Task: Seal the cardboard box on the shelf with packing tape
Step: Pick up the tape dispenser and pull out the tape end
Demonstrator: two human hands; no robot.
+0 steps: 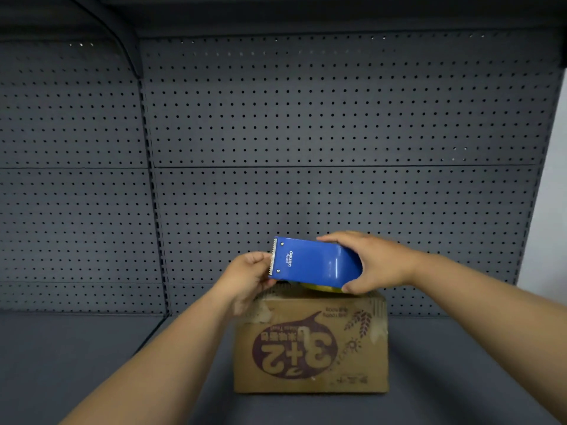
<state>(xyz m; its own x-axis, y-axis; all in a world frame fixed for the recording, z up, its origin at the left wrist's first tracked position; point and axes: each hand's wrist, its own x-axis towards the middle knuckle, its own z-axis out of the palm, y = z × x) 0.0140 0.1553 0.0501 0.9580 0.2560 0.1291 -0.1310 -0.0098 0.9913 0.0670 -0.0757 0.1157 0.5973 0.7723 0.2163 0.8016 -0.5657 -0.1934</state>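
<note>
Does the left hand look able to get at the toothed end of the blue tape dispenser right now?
Probably yes. The left hand sits right at the toothed end of the blue tape dispenser, which the right hand grips above the cardboard box; nothing lies between them.

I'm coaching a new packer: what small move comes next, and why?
Probably draw tape out with the left hand and press it onto the box: the right hand holds the dispenser above the box, left fingers sit at its toothed edge.

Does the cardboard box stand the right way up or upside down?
Upside down: the "3+2" print on the front of the cardboard box reads inverted.
</note>
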